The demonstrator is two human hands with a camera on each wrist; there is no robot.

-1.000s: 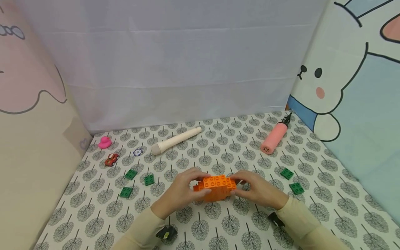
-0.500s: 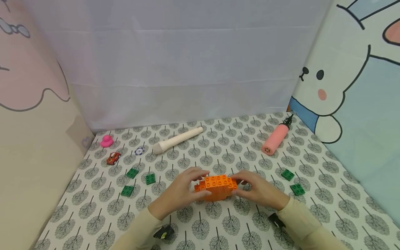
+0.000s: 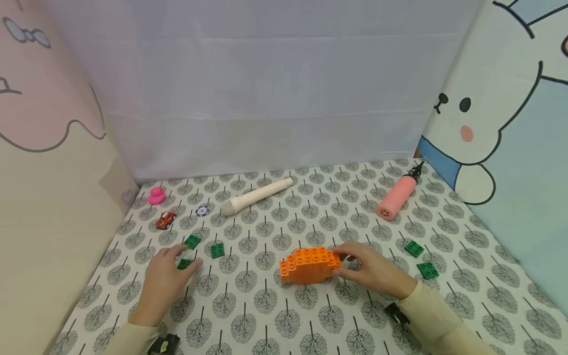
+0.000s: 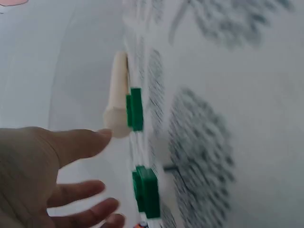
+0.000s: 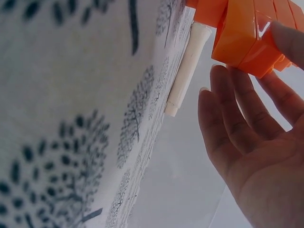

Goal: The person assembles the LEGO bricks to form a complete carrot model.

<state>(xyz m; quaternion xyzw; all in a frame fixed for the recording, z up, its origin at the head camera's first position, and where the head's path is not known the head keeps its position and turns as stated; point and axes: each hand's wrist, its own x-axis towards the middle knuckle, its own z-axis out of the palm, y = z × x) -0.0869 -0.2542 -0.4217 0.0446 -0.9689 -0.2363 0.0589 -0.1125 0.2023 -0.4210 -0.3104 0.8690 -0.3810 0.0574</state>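
An assembly of orange toy building bricks (image 3: pixel 310 268), stepped down at both sides, sits on the tree-print cloth in the middle of the head view. My right hand (image 3: pixel 374 270) pinches its right end between thumb and fingers; the right wrist view shows the orange bricks (image 5: pixel 251 40) against the fingertips. Off to the left, my left hand (image 3: pixel 165 282) reaches with fingers spread and nothing held. A green brick (image 3: pixel 184 264) lies partly hidden between its thumb and fingers, apparently untouched. Two more green bricks lie just beyond, one near the fingertips (image 3: pixel 179 249) and another green brick (image 3: pixel 217 250) further right.
Two green bricks, one of them this brick (image 3: pixel 428 270), lie right of the right hand. Behind are a pink duck (image 3: pixel 156 195), red toy car (image 3: pixel 166 220), round chip (image 3: pixel 202 211), cream microphone-shaped stick (image 3: pixel 257 196) and pink cylinder with black tip (image 3: pixel 397 197). Fabric walls enclose the table.
My left hand has let go of the orange assembly's left end and moved left to the green bricks. The right hand stays at the right end. The head view has shifted slightly.
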